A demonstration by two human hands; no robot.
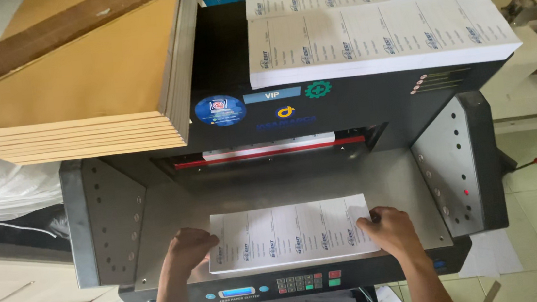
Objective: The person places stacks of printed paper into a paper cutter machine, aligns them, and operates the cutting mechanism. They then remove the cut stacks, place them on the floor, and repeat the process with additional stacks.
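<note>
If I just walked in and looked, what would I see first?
Probably the big dark paper cutting machine filling the middle. On its metal bed, two hands hold a printed white sheet stack: the left hand at its left edge, the right hand at its right. More printed sheets lie on top, beside stacked brown boards.

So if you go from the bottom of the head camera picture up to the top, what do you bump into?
Button panel → left hand and right hand on the printed paper stack → red bar → round blue sticker → big pile of printed sheets.
</note>
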